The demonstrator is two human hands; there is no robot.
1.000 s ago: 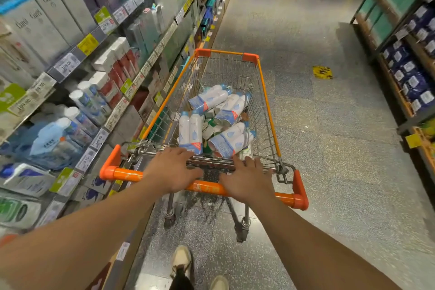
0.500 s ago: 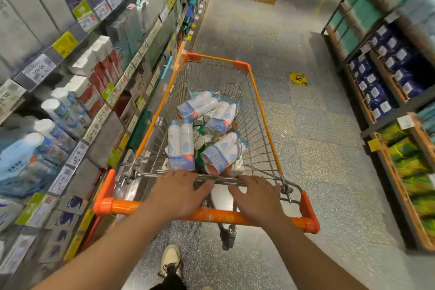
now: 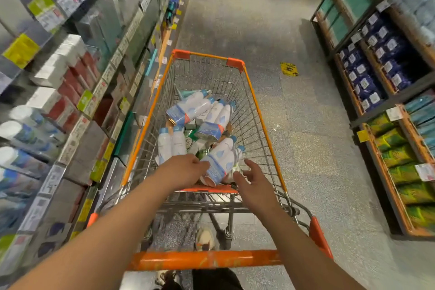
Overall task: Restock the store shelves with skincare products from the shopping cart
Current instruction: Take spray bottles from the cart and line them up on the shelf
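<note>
Moved: both hands off handle [image 3: 207, 259], into cart [image 3: 263, 125].
Hands: left hand [image 3: 186, 170] touching bottle [image 3: 220, 160]; right hand [image 3: 254, 183] spread, empty.
Risk: loose cart rolls; bottle slips.

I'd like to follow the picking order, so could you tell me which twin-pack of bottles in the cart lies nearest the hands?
The twin-pack closest to the handle, lying between the left hand and right hand; the other packs lie farther up the cart.

The shopping cart [image 3: 207, 125] stands in the aisle, close alongside the shelves [image 3: 70, 92] on its left; another shelf rack [image 3: 388, 101] lies well apart on its right. Bottles [image 3: 195, 110] lie heaped in its basket. Both hands reach over the handle [image 3: 204, 259] into it.
</note>
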